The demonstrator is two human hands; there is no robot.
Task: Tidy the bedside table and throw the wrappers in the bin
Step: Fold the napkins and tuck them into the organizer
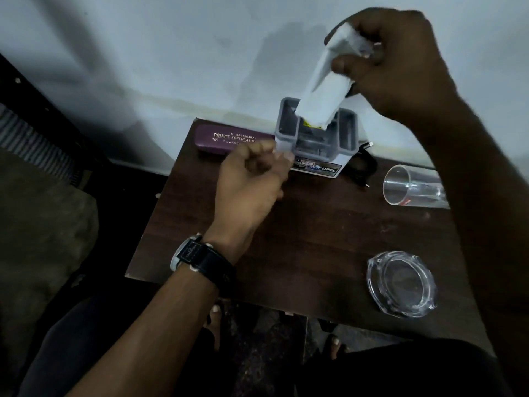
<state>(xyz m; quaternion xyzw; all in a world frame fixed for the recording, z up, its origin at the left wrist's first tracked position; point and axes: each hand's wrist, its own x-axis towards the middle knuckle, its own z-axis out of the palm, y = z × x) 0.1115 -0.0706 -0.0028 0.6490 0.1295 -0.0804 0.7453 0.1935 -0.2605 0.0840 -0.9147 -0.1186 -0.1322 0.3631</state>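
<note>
Basically a pale wall (143, 53) fills the far side, w/ a dark wood bedside table (300, 239) pushed against it & drab bedding (43, 210) off to the left.

The right hand (400, 61) is raised at far right, fingers & thumb curled round the top of a white wrapper (320, 96). The wrapper hangs down from the grip, its lower end dipping over the middle compartment of a grey desk organiser (347, 147); can't tell if it touches inside.

The left hand (249, 179) is loosely clenched just near-left of the organiser, fingertips at its near-left corner. It's blurred, so can't tell whether it grips the corner or only touches it. A black-strap wristwatch (197, 256) sits on that wrist.

The organiser stands at the far edge of the table, approx. centre, w/ an "OPEL" label on its near face. A clear glass ashtray (400, 285) sits at the near right corner. A clear tumbler (412, 186) lies on its side at right, mouth facing left. A maroon spectacle case (217, 138) marked "PRINCE OPTICALS" lies at far left, just beside the organiser. A black plug & cable (363, 164) lie just right of the organiser.
</note>
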